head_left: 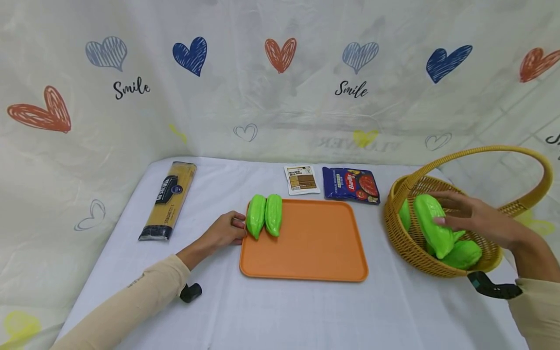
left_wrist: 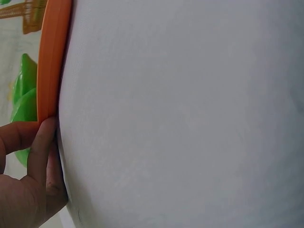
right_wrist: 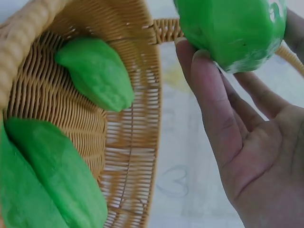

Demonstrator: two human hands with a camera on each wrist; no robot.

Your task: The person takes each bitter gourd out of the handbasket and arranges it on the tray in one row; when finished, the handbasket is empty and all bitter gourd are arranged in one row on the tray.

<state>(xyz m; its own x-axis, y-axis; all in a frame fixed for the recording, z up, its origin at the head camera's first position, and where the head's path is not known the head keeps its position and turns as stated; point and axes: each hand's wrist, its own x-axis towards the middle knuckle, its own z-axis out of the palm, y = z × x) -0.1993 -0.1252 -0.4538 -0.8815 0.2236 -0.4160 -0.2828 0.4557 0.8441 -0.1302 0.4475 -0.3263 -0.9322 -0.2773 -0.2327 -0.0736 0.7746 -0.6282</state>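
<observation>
My right hand grips a bright green bitter melon between thumb and fingers, over the wicker basket. More bitter melons lie inside; one rests against the basket's wall in the right wrist view, apart from a pair. My left hand pinches the left rim of the orange tray, thumb and fingers right at its edge in the left wrist view. Two bitter melons lie side by side in the tray's upper left corner.
A spaghetti pack lies left of the tray on the white tablecloth. Behind the tray are a small white-and-brown packet and a blue Barilla pouch. The basket's tall handle arches over its opening.
</observation>
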